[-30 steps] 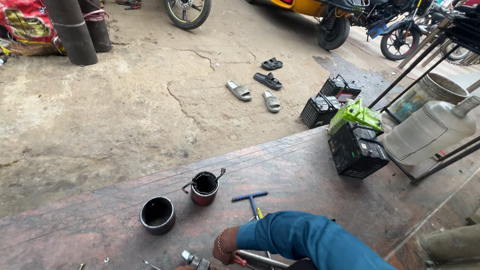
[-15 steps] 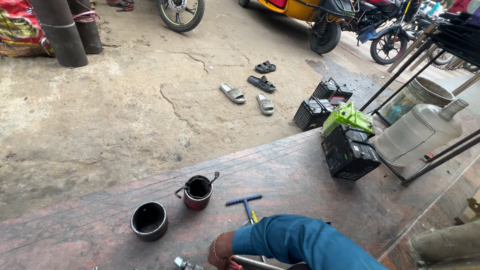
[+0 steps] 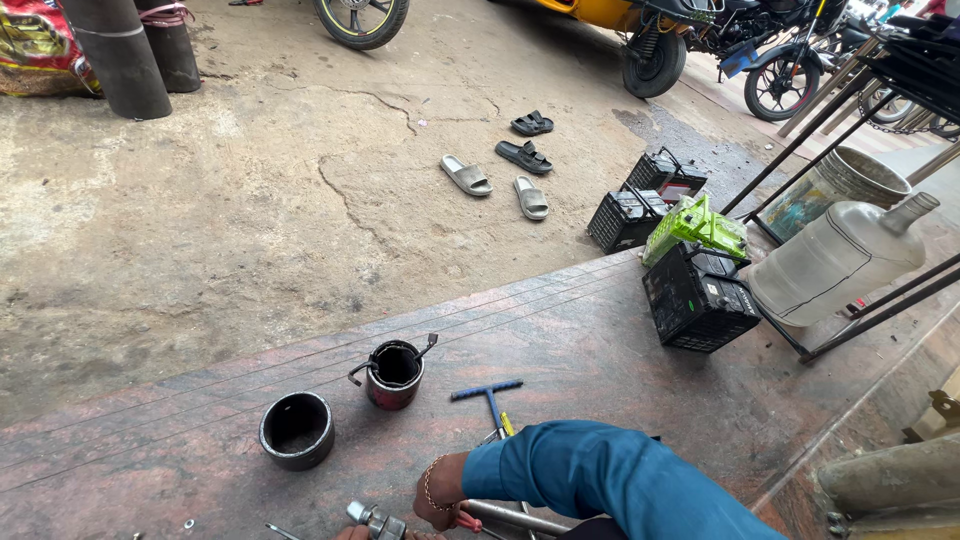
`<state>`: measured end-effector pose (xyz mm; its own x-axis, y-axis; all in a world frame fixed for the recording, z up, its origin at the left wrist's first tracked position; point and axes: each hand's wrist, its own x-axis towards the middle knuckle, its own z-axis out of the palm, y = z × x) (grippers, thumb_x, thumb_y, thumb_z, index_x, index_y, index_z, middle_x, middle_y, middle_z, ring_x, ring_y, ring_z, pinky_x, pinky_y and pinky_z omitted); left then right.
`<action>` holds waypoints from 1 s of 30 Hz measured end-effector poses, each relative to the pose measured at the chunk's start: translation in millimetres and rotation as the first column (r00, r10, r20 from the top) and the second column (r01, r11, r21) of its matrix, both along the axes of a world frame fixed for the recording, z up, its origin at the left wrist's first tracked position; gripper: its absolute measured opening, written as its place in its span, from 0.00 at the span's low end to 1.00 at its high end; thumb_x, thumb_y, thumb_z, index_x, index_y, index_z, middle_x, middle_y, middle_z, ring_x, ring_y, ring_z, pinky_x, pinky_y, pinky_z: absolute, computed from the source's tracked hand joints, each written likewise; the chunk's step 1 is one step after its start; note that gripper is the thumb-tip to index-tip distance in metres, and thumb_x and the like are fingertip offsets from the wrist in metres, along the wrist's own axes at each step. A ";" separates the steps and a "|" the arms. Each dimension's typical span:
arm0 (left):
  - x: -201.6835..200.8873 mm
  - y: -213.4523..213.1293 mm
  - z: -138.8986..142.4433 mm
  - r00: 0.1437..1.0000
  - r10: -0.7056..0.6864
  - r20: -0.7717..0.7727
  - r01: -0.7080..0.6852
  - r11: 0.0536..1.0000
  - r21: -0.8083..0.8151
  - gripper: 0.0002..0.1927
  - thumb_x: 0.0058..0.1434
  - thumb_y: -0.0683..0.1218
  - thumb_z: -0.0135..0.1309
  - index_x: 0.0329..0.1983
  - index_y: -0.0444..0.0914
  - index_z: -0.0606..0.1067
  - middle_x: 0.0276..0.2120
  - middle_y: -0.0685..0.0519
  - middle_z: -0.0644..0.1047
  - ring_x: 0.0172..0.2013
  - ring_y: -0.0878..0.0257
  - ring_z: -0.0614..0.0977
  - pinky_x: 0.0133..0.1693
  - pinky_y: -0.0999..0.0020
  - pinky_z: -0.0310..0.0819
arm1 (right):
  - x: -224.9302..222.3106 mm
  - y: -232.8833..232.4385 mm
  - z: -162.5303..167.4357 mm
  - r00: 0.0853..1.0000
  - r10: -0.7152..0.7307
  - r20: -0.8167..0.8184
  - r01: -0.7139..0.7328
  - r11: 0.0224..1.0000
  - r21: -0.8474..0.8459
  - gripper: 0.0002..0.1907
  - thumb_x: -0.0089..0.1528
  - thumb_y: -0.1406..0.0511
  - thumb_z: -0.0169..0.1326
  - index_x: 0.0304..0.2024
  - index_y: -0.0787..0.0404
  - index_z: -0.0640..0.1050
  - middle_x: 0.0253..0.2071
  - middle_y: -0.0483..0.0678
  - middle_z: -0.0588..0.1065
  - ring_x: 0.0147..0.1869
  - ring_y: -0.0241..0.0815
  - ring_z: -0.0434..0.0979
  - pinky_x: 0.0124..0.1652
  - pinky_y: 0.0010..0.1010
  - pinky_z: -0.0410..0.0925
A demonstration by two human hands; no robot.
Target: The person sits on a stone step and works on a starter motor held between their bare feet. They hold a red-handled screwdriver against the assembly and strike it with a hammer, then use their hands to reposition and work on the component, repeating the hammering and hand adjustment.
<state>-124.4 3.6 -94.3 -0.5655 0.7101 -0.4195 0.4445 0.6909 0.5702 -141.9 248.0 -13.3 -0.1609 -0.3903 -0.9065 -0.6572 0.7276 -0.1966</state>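
You're working on a reddish stone slab floor (image 3: 600, 330) with ruled grooves. On it, at 9 o'clock, sits a black ring-shaped sleeve (image 3: 297, 430); just beside it, toward 11, a dark cup-like part with wire clips (image 3: 393, 374). A blue-handled T-wrench (image 3: 488, 398) lies at 12. A black battery (image 3: 697, 298) stands at 2 o'clock.

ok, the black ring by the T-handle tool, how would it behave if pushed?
The black ring looks thick-walled and metallic, so probably heavy for its size and rigid. It stands on its flat end on the slab, so a push would likely slide it rather than roll it. Tipped on its side, it could roll.
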 end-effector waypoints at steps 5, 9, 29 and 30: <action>-4.5 5.7 -0.2 1.000 -0.002 0.002 0.002 1.000 0.000 0.13 0.65 0.52 0.53 0.52 0.48 0.77 0.49 0.55 0.82 0.53 0.61 0.83 0.56 0.65 0.76 | 0.6 -0.3 -4.4 1.000 -0.002 0.001 0.002 1.000 -0.008 0.16 0.56 0.60 0.54 0.32 0.66 0.86 0.32 0.55 0.84 0.37 0.55 0.85 0.38 0.50 0.75; -0.3 2.9 -3.2 1.000 -0.005 0.009 0.005 1.000 0.003 0.13 0.66 0.52 0.53 0.52 0.47 0.77 0.49 0.56 0.82 0.53 0.62 0.84 0.57 0.65 0.76 | 1.7 -0.4 -6.1 0.999 0.053 -0.009 -0.052 0.998 0.044 0.16 0.56 0.60 0.53 0.31 0.63 0.87 0.32 0.54 0.84 0.37 0.53 0.84 0.38 0.48 0.75; 4.4 1.7 -5.7 0.999 0.051 -0.010 -0.051 0.999 0.007 0.15 0.64 0.58 0.57 0.47 0.45 0.78 0.44 0.53 0.84 0.48 0.62 0.87 0.53 0.65 0.81 | 7.1 1.7 3.3 0.998 0.032 -0.054 -0.031 0.999 0.017 0.14 0.56 0.62 0.53 0.32 0.64 0.86 0.33 0.55 0.84 0.38 0.54 0.85 0.37 0.48 0.76; 4.8 1.5 -6.0 0.998 0.049 -0.026 -0.049 0.999 0.021 0.16 0.64 0.58 0.58 0.48 0.45 0.77 0.43 0.53 0.84 0.47 0.62 0.87 0.52 0.64 0.81 | 7.3 1.8 4.1 0.996 0.045 -0.072 -0.045 0.999 0.002 0.14 0.57 0.62 0.54 0.33 0.65 0.85 0.34 0.56 0.83 0.38 0.55 0.84 0.37 0.49 0.76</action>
